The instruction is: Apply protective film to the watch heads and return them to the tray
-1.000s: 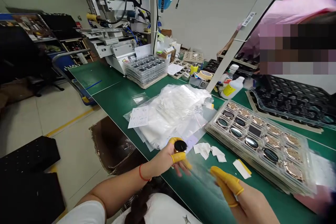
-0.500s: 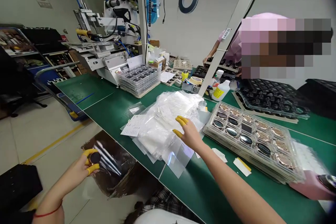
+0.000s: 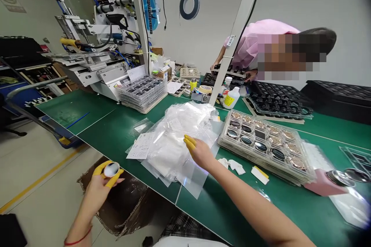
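Note:
My left hand (image 3: 101, 185), in yellow finger cots, is closed round a small round piece with a shiny, mirror-like face (image 3: 111, 169). It is held over an open cardboard box (image 3: 124, 210) below the table edge. My right hand (image 3: 199, 153), also in yellow finger cots, is at the right side of a heap of clear plastic bags (image 3: 171, 142). Its fingers are stretched out and close together; the thumb is hidden, and I see nothing held. To the right of this hand lies a stack of clear trays (image 3: 261, 144) with round, gold-rimmed pieces in their pockets.
A handwritten paper slip (image 3: 140, 146) lies left of the bags. Torn white scraps (image 3: 236, 166) and a pink bottle (image 3: 324, 182) are near the trays. Behind stand another tray stack (image 3: 142, 90), a white bottle (image 3: 232, 98), a post (image 3: 228, 54) and a machine (image 3: 95, 46). A co-worker in pink (image 3: 246, 44) handles a dark tray.
A clear, blurred film by my left hand above the box is gone from view; the round piece now faces up. My right hand's fingers have come together over the bags. The view has shifted right.

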A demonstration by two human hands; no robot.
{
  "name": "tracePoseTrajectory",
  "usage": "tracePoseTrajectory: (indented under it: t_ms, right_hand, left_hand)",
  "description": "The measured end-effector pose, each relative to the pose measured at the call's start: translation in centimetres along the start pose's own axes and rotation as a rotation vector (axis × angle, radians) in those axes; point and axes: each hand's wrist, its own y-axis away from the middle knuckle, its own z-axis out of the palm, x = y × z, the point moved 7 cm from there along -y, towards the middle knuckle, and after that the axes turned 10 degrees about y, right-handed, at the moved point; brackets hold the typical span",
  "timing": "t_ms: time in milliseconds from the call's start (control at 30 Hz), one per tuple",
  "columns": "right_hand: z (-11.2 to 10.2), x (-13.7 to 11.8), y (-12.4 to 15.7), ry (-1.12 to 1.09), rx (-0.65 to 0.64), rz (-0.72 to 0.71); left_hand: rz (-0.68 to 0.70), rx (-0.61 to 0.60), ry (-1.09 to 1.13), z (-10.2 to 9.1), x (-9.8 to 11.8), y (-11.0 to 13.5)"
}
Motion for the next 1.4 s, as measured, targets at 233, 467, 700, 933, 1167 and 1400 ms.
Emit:
tracePoseTrajectory:
  t_ms: [233, 467, 700, 933, 1167, 1400]
  right_hand:
    - [-8.2, -4.8, 7.6, -0.193, -0.057, -0.244]
    - [-11.8, -3.1, 11.1, -0.566, -0.286, -0.098]
    - [-14.6, 8.9, 15.9, -0.410, 0.054, 1.007]
    - [-9.8, 9.2, 18.2, -1.163, -0.096, 1.368]
    - [-14.1, 14.4, 19.8, -0.722, 0.097, 1.303]
    - [-11.7, 6.7, 12.2, 0.046, -0.555, 0.037]
  left_hand:
    - [-0.065, -0.428, 0.436, 17.5, 2.9, 2.2]
    - [-0.044, -0.725, 0.423, 26.4, 3.3, 3.6]
    - [-0.016, -0.901, 0.509, 32.0, 8.1, 7.7]
    - [-0.027, -0.916, 0.535, 35.0, 9.8, 8.9]
    - [0.082, -0.830, 0.463, 36.0, 10.7, 8.2]
    - [0.229, -0.954, 0.330, 39.5, 7.7, 7.4]
